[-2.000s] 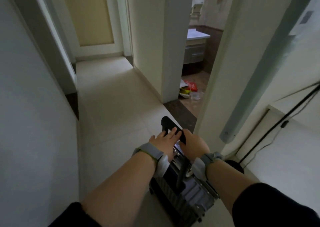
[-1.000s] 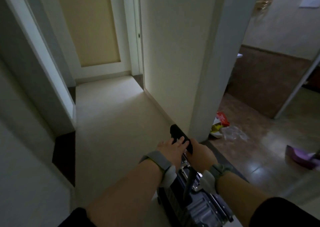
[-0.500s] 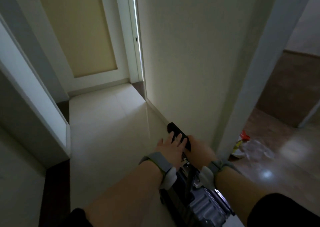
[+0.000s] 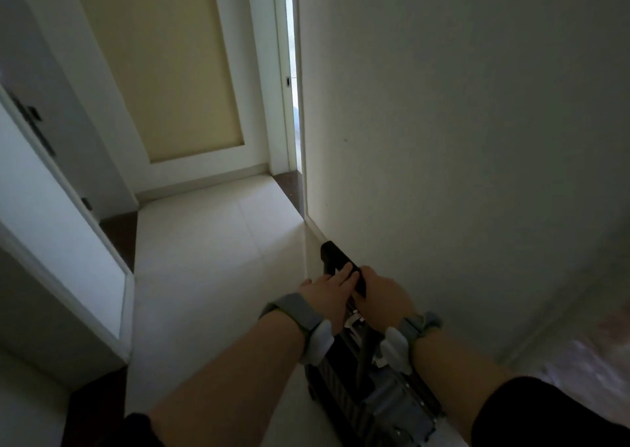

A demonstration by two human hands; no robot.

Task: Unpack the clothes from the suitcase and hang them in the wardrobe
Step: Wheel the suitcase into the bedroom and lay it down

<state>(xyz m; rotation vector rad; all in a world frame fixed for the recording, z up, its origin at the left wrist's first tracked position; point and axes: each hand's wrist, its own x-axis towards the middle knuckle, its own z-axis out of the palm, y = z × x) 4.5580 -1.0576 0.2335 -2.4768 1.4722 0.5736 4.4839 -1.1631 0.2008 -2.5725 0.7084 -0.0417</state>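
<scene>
- Task object: the suitcase (image 4: 375,392) stands upright on the pale tiled floor (image 4: 204,259), directly below the camera and between the person's two forearms. Its dark ribbed shell and metal fittings show. No part of the shell is seen open, and no clothing shows.
- Pull handle (image 4: 335,259): drawn out above the top of the suitcase, with its black grip bar slanting away from the camera.
- Left hand (image 4: 325,293): laid on the grip bar from the suitcase's left side. The fingers are fairly straight and pressed flat over the bar, not wrapped round it.
- Right hand (image 4: 383,296): on the near end of the grip bar, fingers curled round it in a closed hold.
- Wristbands (image 4: 300,313): one grey band on each wrist, just above the suitcase top.
- Surroundings: a plain wall (image 4: 460,139) runs close along the right of the suitcase. A panelled door (image 4: 163,71) closes the corridor well beyond the suitcase. A narrow lit doorway gap (image 4: 294,105) shows beyond the suitcase, at the far edge of that wall.
- Wardrobe and hangers: not in view.
- Progress, as a judgement: the work is at the transport stage. Nothing has been unpacked.
- Remaining, as a judgement: bring the suitcase to the wardrobe, lay it down, open it, lift out each garment, and hang each one.
</scene>
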